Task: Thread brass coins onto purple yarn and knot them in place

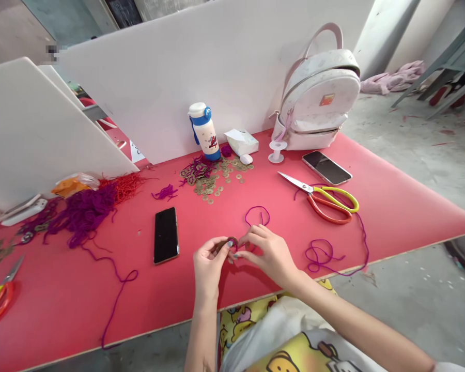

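Note:
Near the front edge of the red table, my left hand [208, 263] is closed, pinching brass-coloured round coins [232, 241] between thumb and fingers. My right hand [271, 254] is right beside it, thumb and forefinger closed on a thin purple cord [257, 207] that meets the coins. The cord loops up onto the table beyond my right hand. How it passes through the coins is hidden by my fingers. A pile of loose coins [213, 182], some tied with purple cord, lies farther back.
Scissors [312, 192], a phone [327, 168], a spool [277, 152] and a backpack [318, 98] are at right. A bottle [204, 132] and tissue pack [243, 143] stand behind. Left lie another phone [166, 235], purple yarn [87, 209] and more scissors [2, 297].

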The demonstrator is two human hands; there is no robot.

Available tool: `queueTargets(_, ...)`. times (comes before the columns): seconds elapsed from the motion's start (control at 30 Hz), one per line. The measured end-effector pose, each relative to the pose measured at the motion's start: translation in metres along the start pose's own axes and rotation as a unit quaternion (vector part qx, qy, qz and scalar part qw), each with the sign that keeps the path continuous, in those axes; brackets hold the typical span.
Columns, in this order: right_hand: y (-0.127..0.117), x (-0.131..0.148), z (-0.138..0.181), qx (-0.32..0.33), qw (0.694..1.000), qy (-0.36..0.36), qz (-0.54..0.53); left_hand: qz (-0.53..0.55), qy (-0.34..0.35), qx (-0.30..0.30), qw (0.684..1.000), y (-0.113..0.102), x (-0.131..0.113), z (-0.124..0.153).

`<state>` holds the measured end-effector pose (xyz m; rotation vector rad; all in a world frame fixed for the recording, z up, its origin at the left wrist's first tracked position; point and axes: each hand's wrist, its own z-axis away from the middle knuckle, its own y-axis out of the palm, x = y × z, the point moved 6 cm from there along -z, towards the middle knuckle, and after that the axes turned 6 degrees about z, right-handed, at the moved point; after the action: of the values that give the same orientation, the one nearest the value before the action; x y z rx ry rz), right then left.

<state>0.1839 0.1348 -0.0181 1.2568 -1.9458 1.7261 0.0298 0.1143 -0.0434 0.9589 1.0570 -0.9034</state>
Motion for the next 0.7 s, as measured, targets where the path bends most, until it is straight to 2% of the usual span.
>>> queueTargets(0.17, 0.008, -0.006, -0.003, 0.022, 0.996, 0.031, -0.077, -0.010, 0.014, 0.013, 1.000, 0.001, -0.002, 0.000)
queueTargets(0.27, 0.004, -0.010, -0.004, 0.032, 0.983, 0.036, -0.177, -0.016, 0.000, 0.004, 1.000, -0.002, 0.000, 0.000)
queueTargets(0.33, 0.005, -0.015, -0.003, 0.052, 0.955, 0.074, -0.282, -0.017, -0.011, -0.006, 1.000, -0.004, 0.001, 0.000)
queueTargets(0.43, 0.010, -0.022, 0.000, 0.082, 0.884, 0.147, -0.436, -0.010, -0.018, -0.007, 1.000, -0.003, 0.003, 0.000)
queueTargets(0.5, 0.011, -0.024, 0.001, 0.088, 0.850, 0.171, -0.491, -0.005, -0.020, -0.004, 1.000, -0.001, 0.003, 0.001)
queueTargets(0.53, 0.011, -0.024, 0.002, 0.090, 0.846, 0.173, -0.497, -0.004, -0.021, -0.004, 1.000, 0.000, 0.003, 0.001)
queueTargets(0.6, 0.009, -0.027, 0.002, 0.100, 0.870, 0.157, -0.457, -0.005, -0.023, -0.005, 1.000, 0.000, 0.002, 0.001)
queueTargets(0.7, 0.002, -0.030, 0.003, 0.138, 0.931, 0.113, -0.317, -0.007, -0.025, -0.006, 1.000, -0.001, 0.001, 0.002)
